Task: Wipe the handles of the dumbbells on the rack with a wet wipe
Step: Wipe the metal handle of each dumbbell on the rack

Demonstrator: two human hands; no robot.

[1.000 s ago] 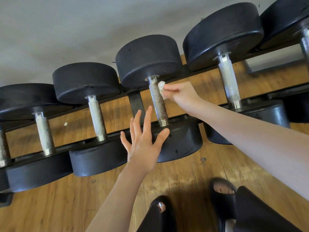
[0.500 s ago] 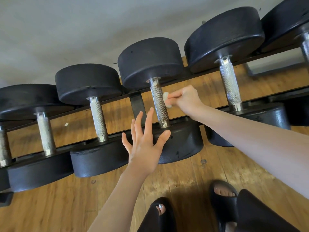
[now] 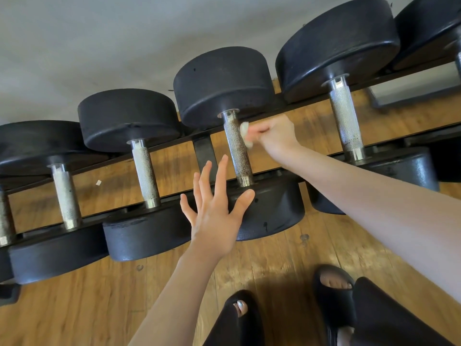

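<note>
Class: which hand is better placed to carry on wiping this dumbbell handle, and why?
Right. The right hand pinches the wipe against the handle; the left hand is open, braced on the weight.

The right hand (image 3: 277, 134), pinching the wet wipe (image 3: 245, 133), has slid back up the rusty handle (image 3: 237, 151) from its middle to near the far weight head.
</note>
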